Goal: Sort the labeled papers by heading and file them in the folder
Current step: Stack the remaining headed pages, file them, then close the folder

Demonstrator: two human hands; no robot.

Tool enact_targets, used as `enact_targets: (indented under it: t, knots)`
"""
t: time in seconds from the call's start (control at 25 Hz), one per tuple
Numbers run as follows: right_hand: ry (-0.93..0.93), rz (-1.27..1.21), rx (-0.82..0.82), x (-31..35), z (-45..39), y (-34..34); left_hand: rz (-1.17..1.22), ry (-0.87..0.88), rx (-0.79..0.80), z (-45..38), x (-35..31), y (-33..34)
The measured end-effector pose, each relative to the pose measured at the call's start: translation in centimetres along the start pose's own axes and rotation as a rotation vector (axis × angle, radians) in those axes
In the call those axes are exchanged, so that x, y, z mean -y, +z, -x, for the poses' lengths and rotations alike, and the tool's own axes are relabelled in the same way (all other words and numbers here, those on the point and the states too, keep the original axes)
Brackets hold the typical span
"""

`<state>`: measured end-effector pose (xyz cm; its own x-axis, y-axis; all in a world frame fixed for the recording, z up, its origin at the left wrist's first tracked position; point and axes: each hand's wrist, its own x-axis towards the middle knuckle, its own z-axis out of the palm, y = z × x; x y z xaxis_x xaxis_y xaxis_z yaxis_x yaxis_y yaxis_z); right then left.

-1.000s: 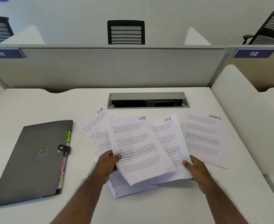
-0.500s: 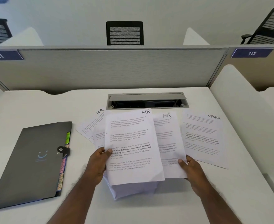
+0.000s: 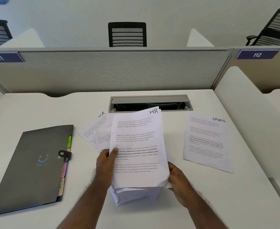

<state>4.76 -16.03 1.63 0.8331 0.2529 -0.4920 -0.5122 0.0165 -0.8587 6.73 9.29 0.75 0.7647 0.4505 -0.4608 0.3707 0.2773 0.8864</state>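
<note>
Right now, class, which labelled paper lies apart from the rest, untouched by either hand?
The SPORTS sheet, flat and alone on the desk's right side; the HR sheets are overlapped or held at the centre.

Both bare forearms reach forward; the left hand point(image 3: 105, 164) pinches with its thumb on top, while the right hand point(image 3: 177, 176) cups from the side, fingers curled under

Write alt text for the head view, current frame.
Both hands, left hand and right hand, hold a stack of HR papers above the white desk. More HR sheets lie fanned behind it, a SPORTS sheet lies apart to the right, and a closed grey folder with coloured tabs lies to the left.
</note>
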Motion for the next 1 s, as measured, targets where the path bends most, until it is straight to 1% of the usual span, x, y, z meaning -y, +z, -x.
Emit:
enact_targets:
  t: [0.08, 0.16, 0.24, 0.32, 0.36, 0.4, 0.44, 0.48, 0.52, 0.56, 0.6, 0.64, 0.68, 0.76, 1.0]
  knots:
    - [-0.002, 0.012, 0.02, 0.3, 0.2, 0.5, 0.056, -0.06, 0.058, -0.1, -0.1, -0.3]
    - [-0.007, 0.019, 0.041, 0.6, 0.5, 1.0, 0.163, -0.168, 0.186, 0.0, 0.0, -1.1]
    - [0.011, 0.035, 0.088, 0.8, 0.5, 1.4, 0.202, -0.262, 0.303, 0.1, 0.3, -2.3]
    - [0.041, 0.113, 0.124, 1.0, 0.0, 1.5, 0.19, -0.277, 0.361, -0.2, 0.9, -3.5]
    - [0.056, 0.156, 0.13, 1.2, -0.4, 1.4, 0.181, -0.266, 0.364, -0.4, 1.0, -4.1]
    - [0.051, 0.205, 0.103, 1.0, -0.9, 1.1, 0.177, -0.25, 0.355, -0.5, 0.9, -4.6]
    - [0.034, 0.304, 0.045, 0.7, -1.6, 0.6, 0.181, -0.23, 0.332, -0.7, 0.9, -5.2]
    - [0.003, 0.486, -0.046, 0.4, -2.2, -0.2, 0.188, -0.209, 0.296, -0.9, 0.8, -5.9]
    - [-0.041, 0.737, -0.115, -0.3, -2.9, -1.0, 0.203, -0.188, 0.259, -1.1, 0.6, -6.6]
    - [-0.08, 0.993, -0.14, -1.1, -3.4, -1.7, 0.228, -0.168, 0.227, -1.5, 0.5, -7.4]
    - [-0.104, 1.205, -0.132, -1.9, -3.7, -2.2, 0.254, -0.153, 0.2, -1.7, 0.5, -8.2]
    - [-0.111, 1.336, -0.109, -2.7, -3.8, -2.5, 0.272, -0.142, 0.171, -2.0, 0.4, -9.0]
    - [-0.118, 1.403, -0.103, -3.4, -3.8, -2.6, 0.285, -0.138, 0.141, -2.4, 0.3, -9.9]
    - [-0.136, 1.483, -0.186, -4.7, -3.6, -2.9, 0.317, -0.134, 0.09, -2.8, 0.2, -11.4]
    - [-0.129, 1.515, -0.387, -5.8, -2.1, -5.7, 0.389, -0.122, 0.01, -3.3, 0.0, -14.9]
